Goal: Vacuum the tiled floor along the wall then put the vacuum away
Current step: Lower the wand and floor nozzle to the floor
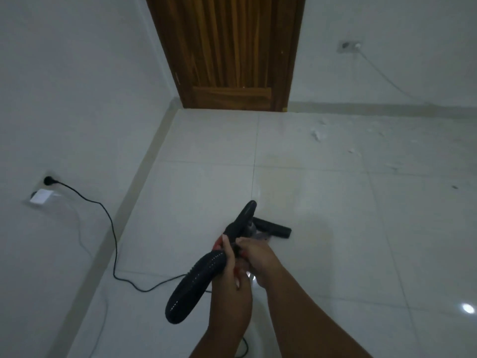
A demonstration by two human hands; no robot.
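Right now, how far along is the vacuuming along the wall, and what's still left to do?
Little looks done: white scraps lie by the far wall. In hand: the left hand and right hand grip the vacuum handle, nozzle on the tiled floor short of the scraps. Left: vacuum that strip, unplug the black cord, put the vacuum away.

We saw a dim, bluish room. A small hard glint sat low at right on the glossy white tiled floor [335, 228]. The brown slatted wooden door [227, 47] looked soft and leaned with lens distortion, and the black ribbed vacuum hose [191, 285] lost detail in shadow.
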